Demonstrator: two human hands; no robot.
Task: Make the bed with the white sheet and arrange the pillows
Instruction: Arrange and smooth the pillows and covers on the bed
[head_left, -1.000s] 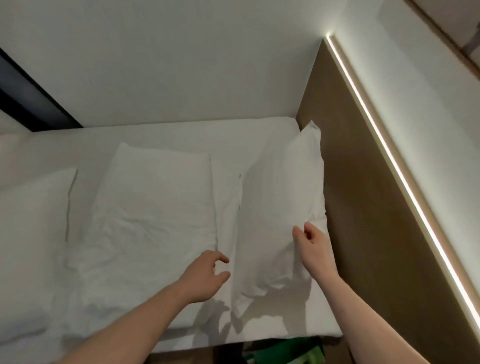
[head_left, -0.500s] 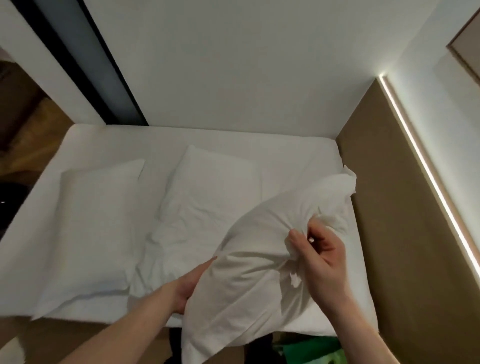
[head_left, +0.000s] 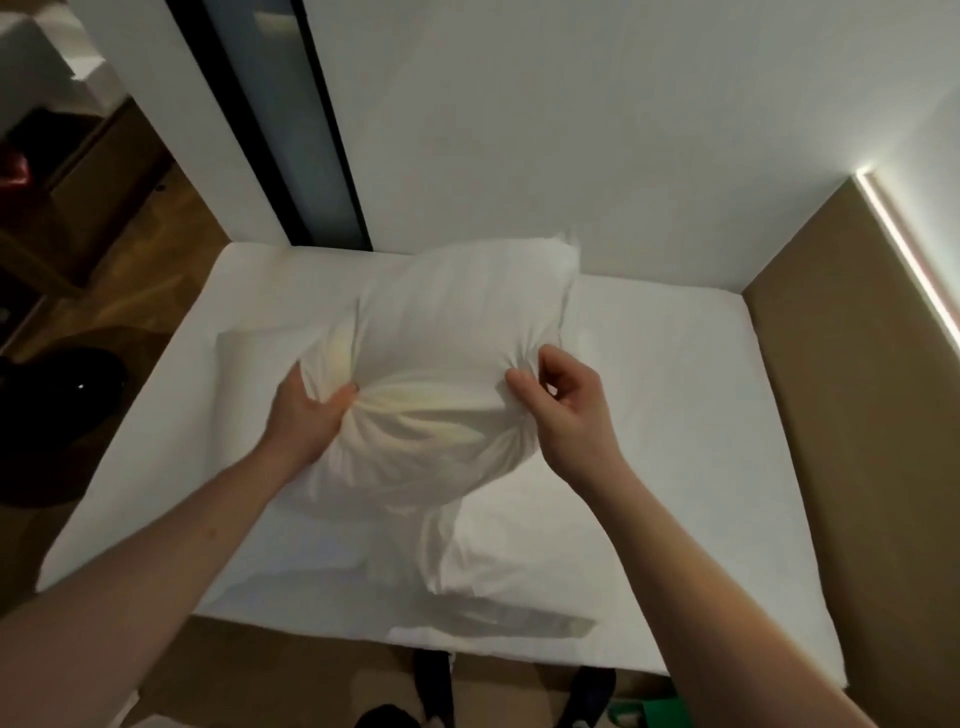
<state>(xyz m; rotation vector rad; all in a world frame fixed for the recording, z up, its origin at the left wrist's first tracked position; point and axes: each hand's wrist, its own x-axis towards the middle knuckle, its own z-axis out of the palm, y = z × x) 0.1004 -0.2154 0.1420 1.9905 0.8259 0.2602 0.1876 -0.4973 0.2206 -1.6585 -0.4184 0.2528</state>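
Both hands, left (head_left: 306, 410) and right (head_left: 561, 405), pinch bunched fabric at the soft, light pillow's (head_left: 447, 374) nine and three o'clock edges, likeliest the firmest hold.

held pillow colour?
White, with a faint yellowish tint in the creases between the hands: the pillow in the head view.

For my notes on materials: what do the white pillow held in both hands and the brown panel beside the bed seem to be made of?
White pillow: matte woven fabric, probably cotton; it gathers into creases where each hand grips it. Brown panel: smooth, matte, flat board, possibly laminate or wood; no grain shows.
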